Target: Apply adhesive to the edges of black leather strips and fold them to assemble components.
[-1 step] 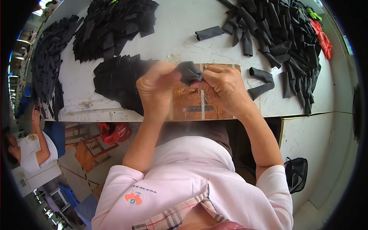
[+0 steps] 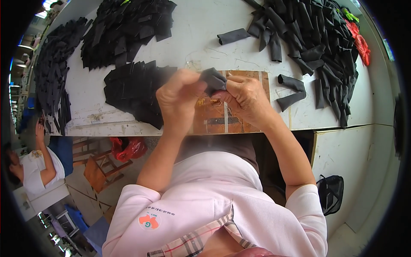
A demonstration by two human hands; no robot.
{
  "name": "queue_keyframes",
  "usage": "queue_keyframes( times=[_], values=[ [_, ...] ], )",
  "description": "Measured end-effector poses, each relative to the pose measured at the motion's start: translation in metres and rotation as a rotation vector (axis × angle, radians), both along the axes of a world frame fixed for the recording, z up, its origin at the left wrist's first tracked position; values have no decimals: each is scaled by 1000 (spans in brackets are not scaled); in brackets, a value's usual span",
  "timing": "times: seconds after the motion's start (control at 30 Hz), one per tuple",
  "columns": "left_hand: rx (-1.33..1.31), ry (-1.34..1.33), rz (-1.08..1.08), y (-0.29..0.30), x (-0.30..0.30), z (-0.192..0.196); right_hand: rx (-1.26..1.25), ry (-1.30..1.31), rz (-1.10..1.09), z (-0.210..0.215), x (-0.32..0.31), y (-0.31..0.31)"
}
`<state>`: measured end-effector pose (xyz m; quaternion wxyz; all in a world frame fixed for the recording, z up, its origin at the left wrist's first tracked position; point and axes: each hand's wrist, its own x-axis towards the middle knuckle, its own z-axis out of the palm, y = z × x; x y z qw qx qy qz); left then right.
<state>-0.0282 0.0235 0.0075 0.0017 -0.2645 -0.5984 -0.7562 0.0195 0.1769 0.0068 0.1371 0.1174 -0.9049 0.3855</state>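
A dark grey fabric tube (image 2: 212, 80) is stretched between my hands above a brown taped board (image 2: 246, 123) at the table's front. My left hand (image 2: 180, 95) pinches its left end, with the fingertips slightly blurred. On the other end, the fingers of my right hand (image 2: 245, 95) are closed; they hide part of the cloth. Close to my left hand lies a spread stack of flat black fabric pieces (image 2: 132, 90). Right of the board, a bent grey tube (image 2: 292, 101) rests on the table.
A pile of finished-looking grey tubes (image 2: 308, 43) fills the back right, beside a red plastic bag (image 2: 358, 43). More black pieces (image 2: 128, 30) lie at the back left and far left (image 2: 53, 73). A person (image 2: 40, 167) sits at left, near a wooden stool (image 2: 99, 173).
My left hand has shifted slightly right, toward my right hand. The tube is still held between both, its folds a little different.
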Motion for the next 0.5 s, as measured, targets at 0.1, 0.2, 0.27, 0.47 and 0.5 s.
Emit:
queue_keyframes(
  times=[0.1,0.2,0.27,0.47,0.5],
  values=[
    [-16,136,-14,12,5,-2,-33,34,-80,-15,5,-2],
    [256,-372,-121,20,10,23,-12,-27,-14,-8,6,4],
    [122,-207,-297,16,3,27,-34,75,-9,10,5,2],
    [-164,-178,-262,21,0,15,-257,-118,55,-25,5,6],
    [-145,-150,-283,19,1,12,-194,-34,26,-28,6,3]
  ],
)
